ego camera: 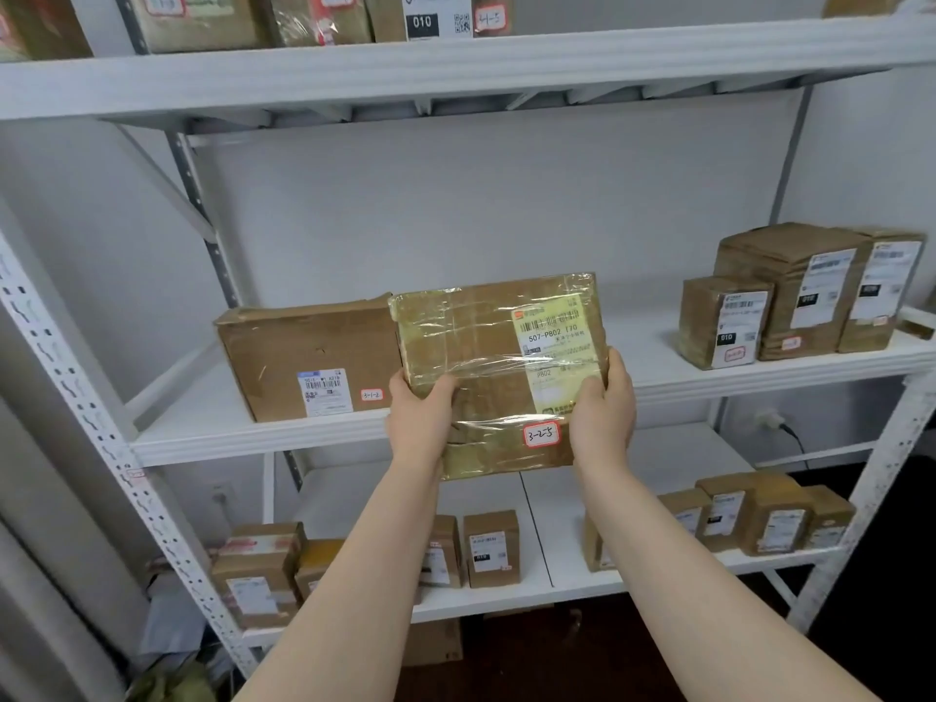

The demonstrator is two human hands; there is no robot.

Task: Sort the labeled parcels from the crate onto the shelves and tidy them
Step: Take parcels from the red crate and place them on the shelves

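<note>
- now the step in hand looks like shelving: a taped parcel (499, 367) marked 3-2-5 is held upright in front of the middle shelf (263, 440).
- left hand (418, 412) grasps its lower left edge, right hand (605, 402) grasps its lower right edge, fingers curled round it.
- the parcel overlaps the right end of the brown box (309, 362) tagged 3-1-2.
- next move probably calls for setting it down in the gap right of that box, well left of the far-right parcels (790, 296), label facing out.

Both arms are stretching up from the bottom edge, left hand (419, 415) and right hand (603, 410) clasping a parcel (481, 342) mid-frame.
</note>
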